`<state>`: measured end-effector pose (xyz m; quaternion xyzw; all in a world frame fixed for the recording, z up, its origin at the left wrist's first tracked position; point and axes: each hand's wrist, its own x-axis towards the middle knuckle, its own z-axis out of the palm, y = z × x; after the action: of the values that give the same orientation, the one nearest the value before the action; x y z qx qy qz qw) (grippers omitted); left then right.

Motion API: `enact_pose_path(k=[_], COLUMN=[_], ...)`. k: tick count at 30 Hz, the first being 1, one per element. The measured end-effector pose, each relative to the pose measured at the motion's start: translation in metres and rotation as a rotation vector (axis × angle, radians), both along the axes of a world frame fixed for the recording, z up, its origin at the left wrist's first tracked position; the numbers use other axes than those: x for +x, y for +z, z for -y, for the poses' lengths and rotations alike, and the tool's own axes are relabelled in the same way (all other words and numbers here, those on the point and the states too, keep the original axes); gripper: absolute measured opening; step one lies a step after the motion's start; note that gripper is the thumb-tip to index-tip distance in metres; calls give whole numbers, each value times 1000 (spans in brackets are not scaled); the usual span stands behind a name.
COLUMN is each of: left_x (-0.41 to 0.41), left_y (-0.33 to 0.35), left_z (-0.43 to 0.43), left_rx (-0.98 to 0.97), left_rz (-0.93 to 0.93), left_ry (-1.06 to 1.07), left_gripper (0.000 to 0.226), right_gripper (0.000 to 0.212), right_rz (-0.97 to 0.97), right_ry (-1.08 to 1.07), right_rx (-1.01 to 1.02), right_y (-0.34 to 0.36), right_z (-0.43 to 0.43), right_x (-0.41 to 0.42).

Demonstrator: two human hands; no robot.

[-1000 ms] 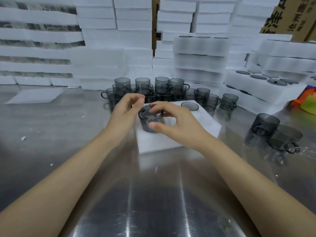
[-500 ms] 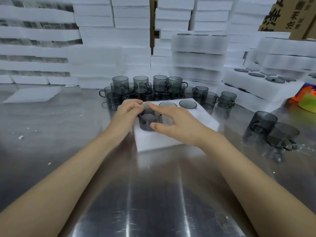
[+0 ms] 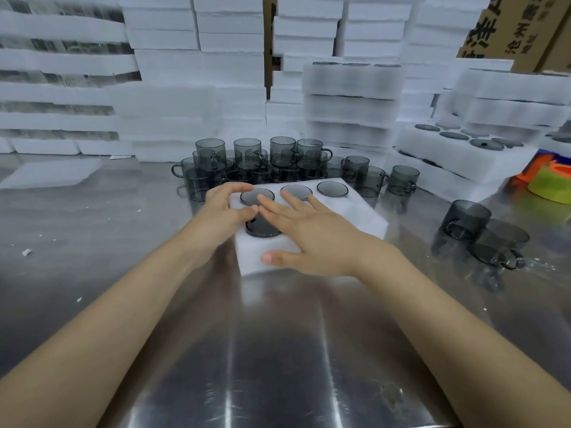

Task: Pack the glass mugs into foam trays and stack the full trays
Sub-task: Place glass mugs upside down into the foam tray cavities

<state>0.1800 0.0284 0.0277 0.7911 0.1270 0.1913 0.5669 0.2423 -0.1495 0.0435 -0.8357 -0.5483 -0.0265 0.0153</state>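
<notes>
Right grip (image 3: pixel 318 236) lies open and palm down over the foam tray (image 3: pixel 355 217), its fingers straight and spread, holding nothing. Its thumb reaches along the tray's near edge, and its fingers stretch over the glass mug (image 3: pixel 262 230) that sits sunk in the near-left cell with only its dark rim showing. Left grip (image 3: pixel 222 211) rests at the tray's left edge with its fingers loosely bent and nothing held; its thumb is just beside that mug's rim, though blur hides whether it touches.

Three more mugs fill the tray's far row (image 3: pixel 332 188), seen as round grey rims level with the foam. The tray lies on the steel tabletop (image 3: pixel 278 350). Just behind it stands a cluster of loose mugs (image 3: pixel 247 156), some stacked on others. Two further mugs (image 3: pixel 482 233) lie tilted together well to the right. A filled tray (image 3: pixel 457 162) sits at the right on another tray, and tall stacks of white foam trays (image 3: pixel 197 72) line the back. A cardboard box (image 3: pixel 509 29) shows at the top right, and an orange and green object (image 3: pixel 550 180) at the right edge.
</notes>
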Motion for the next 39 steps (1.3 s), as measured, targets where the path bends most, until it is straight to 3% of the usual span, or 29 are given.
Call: enact_pose_path(k=[3,6,9,11,14,16,22,26,30,34,39], left_x=[1,1,0,1,0,0,1,2,2,4,5], left_y=[-2,-7,-6,-4,-4,-4,-3,-5,-5,-7,-8], left_z=[2,8,7,4,0,-1,-4,-5,-5,-6,-7], left_rx=[-105,-179,-215,-239,-247,-202,-41,-8,2,13,12], left_rz=[-10,5,-4,2,1,0,-18,-32,-38,-32,-21], left_ry=[24,61,38,21,10,5,16,19,14,11,12], left_gripper=[48,47,47,48,46,42,31,30,31,27,25], right_gripper=[71,55,45,50,53,53,44,48,46,25,48], right_rz=[-71,-274,94,223,59,-47,9,-24,-25,47,-132], right_ry=[-16,-104,-392,-723,-1129,-1252,-1144,-913,-905,-853,-879], right_rx=[115,433,653,549,305,229,342,590,738,677,556], right_y=[-3,6,16,18,15,13,4,2,5,1,-5], right_z=[-2,3,21,40,64,77,82,71,68,66,68], right_x=[-3,5,29,49,71,78,85,83,82,82,90])
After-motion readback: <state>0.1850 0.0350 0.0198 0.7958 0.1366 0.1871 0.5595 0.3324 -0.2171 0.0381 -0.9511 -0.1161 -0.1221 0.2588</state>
